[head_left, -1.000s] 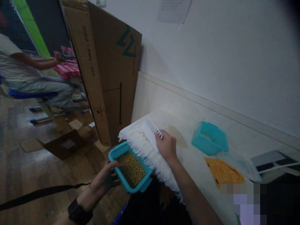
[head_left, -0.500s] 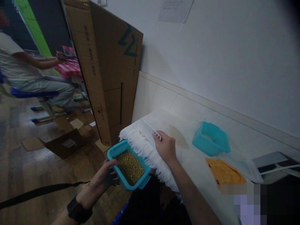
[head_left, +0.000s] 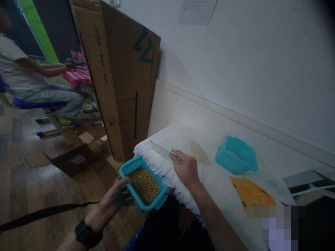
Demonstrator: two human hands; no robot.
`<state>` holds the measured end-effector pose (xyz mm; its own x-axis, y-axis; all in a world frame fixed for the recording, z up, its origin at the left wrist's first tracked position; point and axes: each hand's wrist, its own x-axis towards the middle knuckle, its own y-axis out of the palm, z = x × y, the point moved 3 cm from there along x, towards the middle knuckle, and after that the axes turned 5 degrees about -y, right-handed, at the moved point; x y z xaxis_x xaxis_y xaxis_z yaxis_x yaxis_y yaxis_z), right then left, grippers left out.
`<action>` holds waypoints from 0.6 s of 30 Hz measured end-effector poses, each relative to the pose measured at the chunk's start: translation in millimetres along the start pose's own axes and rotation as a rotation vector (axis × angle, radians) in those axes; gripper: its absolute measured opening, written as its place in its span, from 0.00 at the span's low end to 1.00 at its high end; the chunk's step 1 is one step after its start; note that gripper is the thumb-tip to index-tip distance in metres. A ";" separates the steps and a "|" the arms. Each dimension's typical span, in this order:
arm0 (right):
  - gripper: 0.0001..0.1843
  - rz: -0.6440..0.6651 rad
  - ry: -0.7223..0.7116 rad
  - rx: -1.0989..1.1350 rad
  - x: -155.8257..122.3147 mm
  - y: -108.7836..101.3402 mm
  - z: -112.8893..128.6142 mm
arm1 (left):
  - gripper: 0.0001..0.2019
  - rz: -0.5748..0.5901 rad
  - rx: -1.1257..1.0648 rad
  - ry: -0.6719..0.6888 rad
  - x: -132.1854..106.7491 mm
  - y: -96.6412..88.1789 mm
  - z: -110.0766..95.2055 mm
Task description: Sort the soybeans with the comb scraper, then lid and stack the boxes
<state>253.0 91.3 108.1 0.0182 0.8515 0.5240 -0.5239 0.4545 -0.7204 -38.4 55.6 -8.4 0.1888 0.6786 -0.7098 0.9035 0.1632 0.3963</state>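
My left hand [head_left: 119,193] grips the near left side of a teal plastic box [head_left: 123,169], its thumb over the rim. Yellowish soybeans [head_left: 145,185] lie inside the box, which is at the edge of a white fringed cloth [head_left: 171,176]. Closed around one end of a white slotted plastic comb [head_left: 160,147] is my right hand [head_left: 185,168]. The comb stands on its edge on the cloth. A few loose beans [head_left: 157,151] lie along its near side, between it and the teal box. Farther right on the cloth is a patch of tan grains [head_left: 198,152].
A second teal box [head_left: 230,158] stands to the right, near an orange pouch [head_left: 252,194] and a clear plastic bag [head_left: 274,184]. A tall cardboard box [head_left: 125,80] rises at the left, beside the wall. Beyond it a person [head_left: 34,73] sits at a checked-cloth table.
My right hand has shifted the comb slightly toward the cloth's left edge, and the loose beans now lie closer along it. The left hand and its box have barely moved.
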 end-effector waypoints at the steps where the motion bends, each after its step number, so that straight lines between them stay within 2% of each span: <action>1: 0.14 0.002 -0.004 0.001 -0.2 -0.7 0.7 | 0.36 -0.017 0.010 0.016 -0.1 0.1 -0.2; 6: 0.13 -0.016 0.018 0.008 6.2 0.4 4.2 | 0.36 -0.038 0.032 0.031 -2.5 3.7 -1.5; 13: 0.14 0.013 0.038 0.126 19.3 15.2 4.8 | 0.37 -0.036 0.063 0.040 -5.6 5.7 -3.8; 18: 0.13 0.000 0.046 0.070 16.4 21.8 8.9 | 0.37 -0.045 0.065 0.052 -4.7 4.4 -3.2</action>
<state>234.3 112.9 105.0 0.0565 0.8634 0.5013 -0.5824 0.4363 -0.6859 -36.5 55.4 -1.4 0.1283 0.7082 -0.6943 0.9340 0.1491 0.3247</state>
